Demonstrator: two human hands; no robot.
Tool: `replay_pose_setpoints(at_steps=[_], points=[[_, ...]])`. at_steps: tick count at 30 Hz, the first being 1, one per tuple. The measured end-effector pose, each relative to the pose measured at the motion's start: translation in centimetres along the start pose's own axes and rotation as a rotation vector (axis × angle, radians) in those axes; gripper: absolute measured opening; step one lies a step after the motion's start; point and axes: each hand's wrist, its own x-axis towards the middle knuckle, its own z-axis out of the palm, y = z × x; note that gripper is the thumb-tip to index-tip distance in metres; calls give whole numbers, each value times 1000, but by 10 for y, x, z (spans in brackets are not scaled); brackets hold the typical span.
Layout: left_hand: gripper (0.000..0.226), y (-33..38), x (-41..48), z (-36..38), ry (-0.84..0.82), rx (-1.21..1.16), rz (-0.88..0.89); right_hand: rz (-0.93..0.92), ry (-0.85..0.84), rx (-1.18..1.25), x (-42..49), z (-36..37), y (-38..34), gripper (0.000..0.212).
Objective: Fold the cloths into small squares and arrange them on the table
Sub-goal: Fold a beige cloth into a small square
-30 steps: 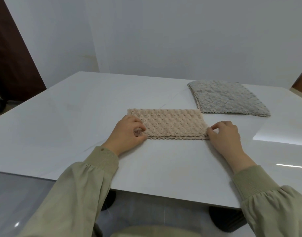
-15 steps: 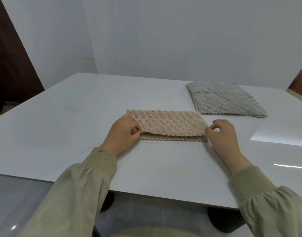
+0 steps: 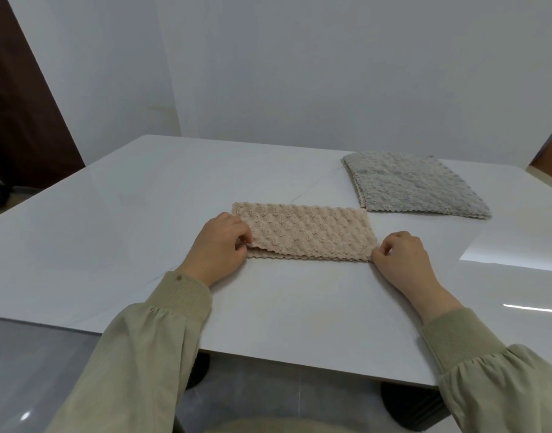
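A beige textured cloth (image 3: pixel 305 234), folded into a long strip, lies in the middle of the white table (image 3: pixel 112 214). My left hand (image 3: pixel 220 248) pinches its near left corner, where the top layer is lifted a little off the lower one. My right hand (image 3: pixel 399 257) pinches the near right corner with curled fingers. A grey textured cloth (image 3: pixel 412 185) lies folded flat at the back right of the table, apart from both hands.
The table's near edge runs just below my forearms. A white wall stands behind the table, and a dark brown panel (image 3: pixel 21 98) is at the far left. Dark table bases (image 3: pixel 409 407) show under the near edge.
The top layer of the beige cloth has lifted slightly at the near left corner under my left hand. Both hands stay at the two near corners.
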Motion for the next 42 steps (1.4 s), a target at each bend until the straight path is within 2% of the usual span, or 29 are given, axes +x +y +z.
replay_pose_setpoints(at_steps=[3,6,10,13,16,18,21,24,26,29,32,38,40,42], points=[[16,-2,2,-5,47,41,9,-16,33,8,0,1,-1,20],[24,-4,0,-3,-26,103,35,-18,60,-60,-2,1,-3,19],[17,3,-2,-1,-68,67,20,-8,69,-195,-2,1,-5,21],[20,6,-1,0,-16,38,-23,20,61,-246,-2,0,-5,21],[22,14,11,7,83,84,-36,-6,184,-242,-2,-2,-8,21],[31,25,31,12,-28,75,-89,-86,300,-171,0,-2,-17,22],[40,43,64,23,-327,90,-115,-260,381,-60,8,2,-37,22],[47,47,75,43,-479,192,-151,-264,259,89,13,13,-65,18],[51,45,72,55,-526,215,-202,-255,160,101,19,26,-79,26],[53,43,72,62,-549,210,-262,-216,-91,-137,32,45,-89,47],[54,39,71,62,-550,218,-294,-126,-305,-292,44,56,-82,57],[55,9,57,44,-532,178,-324,-68,-334,-301,60,45,-56,58],[52,-1,48,30,-517,27,-310,-97,-287,-264,58,44,-55,55],[43,-10,39,16,-401,-165,-321,-124,-150,-197,53,41,-57,51]])
